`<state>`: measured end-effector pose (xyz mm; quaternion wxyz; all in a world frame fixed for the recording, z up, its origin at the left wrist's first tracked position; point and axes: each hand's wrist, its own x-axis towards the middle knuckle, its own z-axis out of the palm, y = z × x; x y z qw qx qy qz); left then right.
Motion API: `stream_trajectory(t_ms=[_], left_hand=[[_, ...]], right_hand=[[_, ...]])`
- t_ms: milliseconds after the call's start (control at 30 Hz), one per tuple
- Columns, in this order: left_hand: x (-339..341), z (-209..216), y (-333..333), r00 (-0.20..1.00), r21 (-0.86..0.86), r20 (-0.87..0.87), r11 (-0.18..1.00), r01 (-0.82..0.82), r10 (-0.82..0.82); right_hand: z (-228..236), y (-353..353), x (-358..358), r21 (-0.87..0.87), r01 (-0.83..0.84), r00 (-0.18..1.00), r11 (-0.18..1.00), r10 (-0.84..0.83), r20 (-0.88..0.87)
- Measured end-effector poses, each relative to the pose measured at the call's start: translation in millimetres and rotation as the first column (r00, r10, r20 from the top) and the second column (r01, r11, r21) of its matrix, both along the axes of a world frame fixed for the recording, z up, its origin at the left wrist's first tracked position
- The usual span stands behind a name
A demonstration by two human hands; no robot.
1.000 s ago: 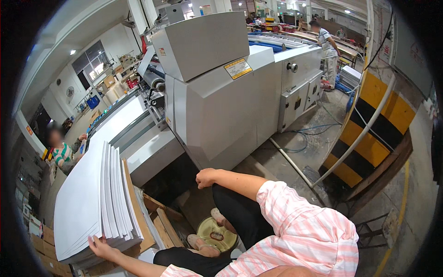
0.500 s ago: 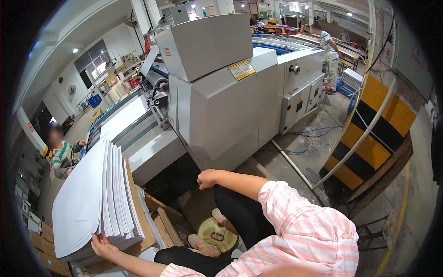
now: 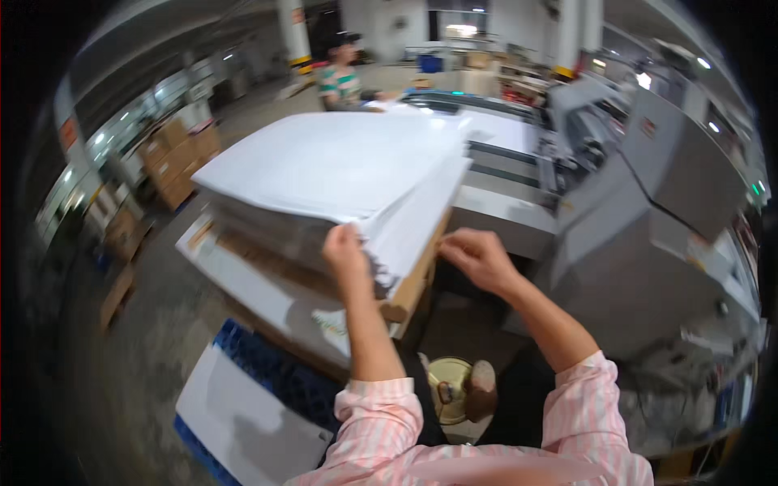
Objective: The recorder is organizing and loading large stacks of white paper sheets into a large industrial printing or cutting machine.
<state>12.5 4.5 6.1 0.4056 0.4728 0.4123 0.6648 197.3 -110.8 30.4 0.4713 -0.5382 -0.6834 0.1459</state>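
A tall stack of large white paper sheets (image 3: 324, 154) lies before me, its upper sheets curved and fanned apart along the right side. My left hand (image 3: 346, 253) is closed at the near corner, its fingers pinching the edges of the upper sheets. By the stack's right side is my right hand (image 3: 480, 257), fingers curled together beside a brown board edge (image 3: 425, 271). Motion blur hides whether it holds or touches anything there. Under the stack is a pale, board-like layer (image 3: 267, 283).
A blue pallet (image 3: 235, 340) bearing a white sheet (image 3: 243, 413) sits at lower left. A large grey machine (image 3: 632, 267) stands at right. Between my feet is a round yellowish lid (image 3: 450, 389). Another person (image 3: 342, 81) is beyond the stack; cardboard boxes (image 3: 174, 162) are at left.
My view has swung left toward the stack. My right hand has left my knee and come to the stack's right side. My left hand has closed on the sheets' near corner.
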Motion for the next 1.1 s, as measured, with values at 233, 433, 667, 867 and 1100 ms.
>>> stream_trajectory(t_ms=[233, 433, 667, 867, 1100], left_hand=[[-21, 4, -13, 0.903, 0.013, 0.396, 0.984, 0.178, -0.169], [-13, 4, -14, 0.991, 0.012, 0.075, 0.994, 0.109, -0.11], [-12, 7, -16, 0.972, 0.03, 0.22, 0.997, 0.078, -0.083], [-19, 3, -12, 0.762, 0.037, 0.612, 0.97, 0.239, -0.211], [-24, -4, -8, 0.758, 0.009, 0.61, 0.959, 0.284, -0.231]], right_hand=[[62, 78, -85, 0.353, -0.221, 0.744, 0.909, -0.077, 0.664], [85, 128, -75, 0.319, -0.161, 0.684, 0.934, -0.127, 0.718], [95, 107, -75, 0.434, -0.159, 0.769, 0.887, -0.164, 0.618], [60, 106, -72, 0.116, -0.159, 0.629, 0.98, 0.01, 0.777], [74, 94, -95, -0.007, -0.047, 0.658, 0.999, 0.036, 0.752]])
